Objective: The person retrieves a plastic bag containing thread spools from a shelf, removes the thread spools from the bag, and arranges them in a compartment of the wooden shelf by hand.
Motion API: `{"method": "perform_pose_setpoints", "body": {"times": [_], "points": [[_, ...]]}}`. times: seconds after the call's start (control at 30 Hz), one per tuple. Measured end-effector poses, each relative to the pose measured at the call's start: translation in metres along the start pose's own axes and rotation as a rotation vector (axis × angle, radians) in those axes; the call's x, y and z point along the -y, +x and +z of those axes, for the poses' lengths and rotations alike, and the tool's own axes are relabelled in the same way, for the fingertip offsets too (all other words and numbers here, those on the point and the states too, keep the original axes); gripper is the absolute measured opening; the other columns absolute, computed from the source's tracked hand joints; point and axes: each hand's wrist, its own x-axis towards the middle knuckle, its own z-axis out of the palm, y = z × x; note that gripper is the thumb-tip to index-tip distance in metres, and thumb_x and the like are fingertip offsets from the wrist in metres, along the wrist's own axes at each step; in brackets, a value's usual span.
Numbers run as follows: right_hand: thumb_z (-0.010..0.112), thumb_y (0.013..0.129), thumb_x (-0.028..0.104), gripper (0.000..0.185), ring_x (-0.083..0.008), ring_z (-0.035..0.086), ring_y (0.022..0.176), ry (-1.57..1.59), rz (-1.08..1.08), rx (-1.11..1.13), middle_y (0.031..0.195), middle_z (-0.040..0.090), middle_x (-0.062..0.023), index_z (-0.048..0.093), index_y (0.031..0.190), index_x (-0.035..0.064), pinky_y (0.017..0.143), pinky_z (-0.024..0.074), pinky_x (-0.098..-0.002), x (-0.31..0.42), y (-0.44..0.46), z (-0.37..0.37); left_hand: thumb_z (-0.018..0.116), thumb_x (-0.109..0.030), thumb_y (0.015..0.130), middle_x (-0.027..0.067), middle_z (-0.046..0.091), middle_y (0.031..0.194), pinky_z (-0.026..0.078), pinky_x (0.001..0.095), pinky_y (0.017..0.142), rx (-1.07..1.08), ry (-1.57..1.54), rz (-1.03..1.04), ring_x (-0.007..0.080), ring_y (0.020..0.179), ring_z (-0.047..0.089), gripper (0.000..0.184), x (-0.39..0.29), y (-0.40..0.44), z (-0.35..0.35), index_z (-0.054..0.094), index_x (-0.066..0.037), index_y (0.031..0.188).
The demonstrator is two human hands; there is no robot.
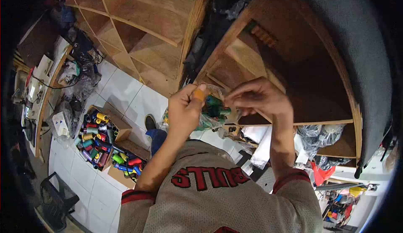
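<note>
A clear plastic bag [205,121] with several green thread spools [215,107] inside is in front of my chest. My left hand [184,111] is closed at the bag's left side, with a small orange thing [199,94], which looks like a thread spool, between thumb and fingers. Whether that hand also grips the plastic is hard to see. On the other side, my right hand [258,98] has its fingers bent together at the bag's upper right edge. The plastic between those fingertips is partly hidden.
Cardboard boxes [121,126] full of coloured thread spools [95,138] stand on the white tiled floor [136,98] at left. Wooden shelving [147,27] rises ahead, and a wooden cabinet [310,65] is close at right. A dark plastic stool [56,199] is at lower left.
</note>
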Motion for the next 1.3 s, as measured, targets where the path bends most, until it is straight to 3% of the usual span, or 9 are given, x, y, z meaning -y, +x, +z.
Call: {"method": "perform_pose_setpoints", "body": {"times": [0.07,0.2,0.3,0.4,0.7,0.83,0.9,1.07,1.3], "points": [[0.061,0.079,0.015,0.024,-0.0239,0.064,0.075,-0.536,-0.303,-0.232,0.088,0.066,-0.0139,0.066,0.103,0.0097,0.067,0.0518,-0.0336,-0.024,0.019,0.031,0.055,-0.017,0.089,-0.0053,0.045,0.058,0.026,0.0203,0.047,0.012,-0.009,0.027,0.0024,0.053,0.035,0.026,-0.002,-0.001,0.002,0.055,0.000,0.070],[0.061,0.074,0.015,0.027,-0.0322,0.062,0.087,-0.965,-0.015,-0.328,0.089,0.064,-0.0177,0.065,0.100,0.0100,0.076,0.0497,-0.0414,-0.028,0.027,0.056,0.055,-0.016,0.089,-0.0052,0.045,0.057,0.026,0.0204,0.046,0.017,-0.005,0.025,0.0021,0.052,0.036,0.022,-0.005,-0.004,0.007,0.058,0.000,0.074],[0.061,0.074,0.015,0.026,-0.0321,0.063,0.085,-0.997,-0.027,-0.363,0.090,0.064,-0.0177,0.064,0.099,0.0087,0.075,0.0499,-0.0419,-0.033,0.027,0.059,0.055,-0.015,0.089,-0.0048,0.045,0.057,0.026,0.0208,0.045,0.014,0.000,0.002,0.0021,0.052,0.035,0.022,-0.003,-0.008,0.007,0.058,0.000,0.074],[0.063,0.075,0.018,0.027,-0.0334,0.063,0.081,-0.975,-0.053,-0.402,0.090,0.063,-0.0202,0.065,0.100,0.0087,0.072,0.0502,-0.0432,-0.048,0.030,0.060,0.056,-0.016,0.089,-0.0041,0.046,0.057,0.027,0.0211,0.046,0.001,-0.009,0.016,0.0026,0.052,0.036,0.022,0.002,-0.008,0.008,0.058,0.000,0.074],[0.066,0.078,0.006,0.028,-0.0098,0.060,0.077,0.449,-0.256,-0.547,0.084,0.064,-0.0052,0.061,0.105,0.0009,0.065,0.0487,-0.0222,-0.053,-0.007,0.012,0.055,-0.014,0.088,-0.0035,0.047,0.058,0.029,0.0215,0.048,-0.005,0.010,-0.026,0.0040,0.054,0.037,0.022,-0.003,-0.006,0.002,0.057,0.001,0.071],[0.061,0.083,0.006,0.021,-0.0127,0.058,0.070,0.765,-0.398,-0.865,0.086,0.062,-0.0065,0.058,0.102,-0.0028,0.065,0.0493,-0.0245,-0.074,-0.003,-0.064,0.055,-0.015,0.089,-0.0043,0.047,0.058,0.026,0.0206,0.046,0.005,0.023,0.009,0.0033,0.051,0.036,0.021,0.004,-0.003,0.000,0.061,0.001,0.076],[0.059,0.085,0.006,0.021,-0.0167,0.058,0.072,0.605,-0.429,-1.266,0.088,0.060,-0.0082,0.055,0.105,-0.0011,0.068,0.0489,-0.0283,-0.101,0.019,-0.111,0.055,-0.015,0.089,-0.0045,0.047,0.058,0.026,0.0207,0.046,0.004,0.021,-0.006,0.0032,0.051,0.036,0.021,0.002,-0.002,0.001,0.061,0.001,0.077],[0.058,0.087,0.012,0.022,-0.0180,0.056,0.080,0.236,-0.465,-1.178,0.096,0.058,-0.0097,0.054,0.105,0.0004,0.069,0.0468,-0.0293,-0.157,0.052,-0.208,0.055,-0.015,0.089,-0.0039,0.049,0.060,0.030,0.0214,0.048,0.004,0.035,0.016,0.0032,0.055,0.038,0.022,0.007,-0.002,-0.004,0.058,0.002,0.076],[0.058,0.087,0.013,0.021,-0.0168,0.056,0.076,-0.127,-0.358,-1.348,0.092,0.058,-0.0094,0.054,0.103,0.0007,0.067,0.0467,-0.0279,-0.177,0.106,-0.222,0.055,-0.019,0.090,-0.0038,0.048,0.059,0.030,0.0221,0.049,-0.050,0.025,-0.012,0.0036,0.056,0.038,0.026,0.004,-0.003,-0.010,0.058,0.001,0.072]]}}
